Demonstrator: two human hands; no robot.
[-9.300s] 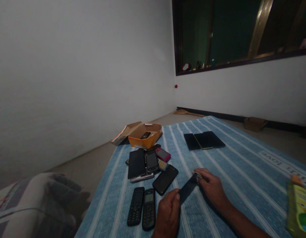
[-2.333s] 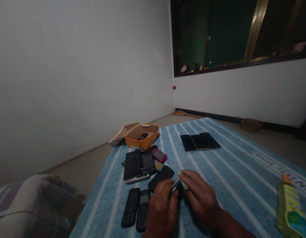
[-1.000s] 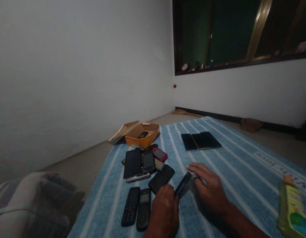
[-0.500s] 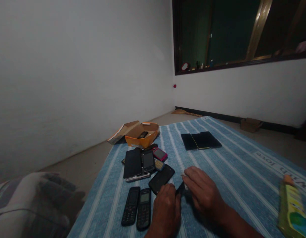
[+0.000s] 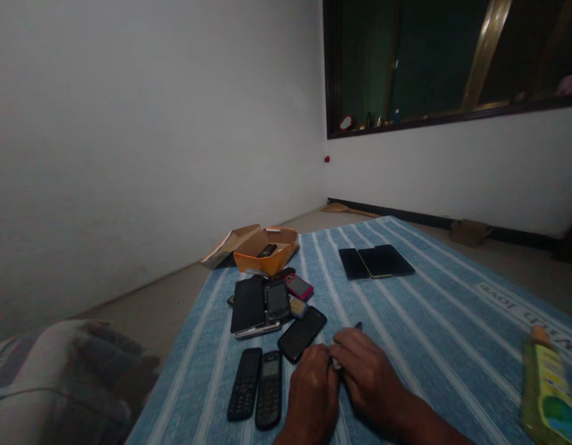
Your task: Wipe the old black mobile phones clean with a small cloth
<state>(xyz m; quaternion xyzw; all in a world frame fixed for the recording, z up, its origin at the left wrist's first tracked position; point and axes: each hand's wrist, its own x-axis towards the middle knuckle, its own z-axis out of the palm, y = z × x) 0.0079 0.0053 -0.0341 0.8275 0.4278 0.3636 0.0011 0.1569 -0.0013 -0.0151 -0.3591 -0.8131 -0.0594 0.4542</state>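
My left hand (image 5: 314, 386) is closed low over the striped cloth, its fingers curled on a dark, flat, phone-like thing (image 5: 358, 326). Most of that thing is hidden by my hands; a dark end sticks out beyond my right knuckles. My right hand (image 5: 371, 374) is closed too and presses a small whitish wad (image 5: 336, 361), perhaps cloth or tissue, against it. Just beyond my left fingers lies a black smartphone (image 5: 302, 334). Two black keypad phones, one (image 5: 245, 384) beside the other (image 5: 269, 389), lie left of my left hand.
Several phones form a pile, with a black one (image 5: 247, 304) and a pink one (image 5: 298, 287). Behind stands an open orange box (image 5: 264, 262) with a phone inside. Dark slabs (image 5: 376, 262) lie side by side further back. A yellow-green bottle (image 5: 548, 392) is at right.
My right hand has moved left and down, up against my left hand. The dark thing's end now shows beyond the right knuckles, and its edge between the hands is covered.
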